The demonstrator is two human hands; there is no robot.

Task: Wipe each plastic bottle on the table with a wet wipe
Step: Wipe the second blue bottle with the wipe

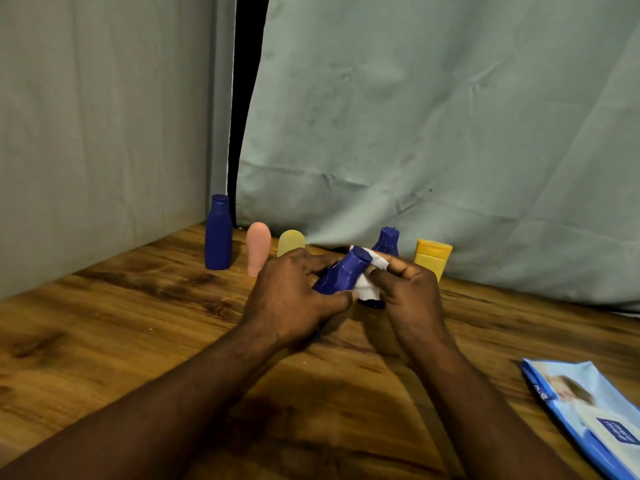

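My left hand (291, 292) grips a dark blue plastic bottle (341, 273), held tilted above the wooden table (138, 323) with its cap pointing up and away. My right hand (408, 289) pinches a white wet wipe (369, 282) against the bottle's right side and neck. Along the back stand a tall blue bottle (218, 233), a pink bottle (258, 247), a pale yellow bottle (291, 242) partly hidden by my left hand, another blue bottle (387, 241) and a yellow bottle (433, 256).
A blue wet-wipe pack (588, 414) lies flat at the table's right front. Grey-green cloth hangs behind and to the left of the table, with a dark gap in the corner.
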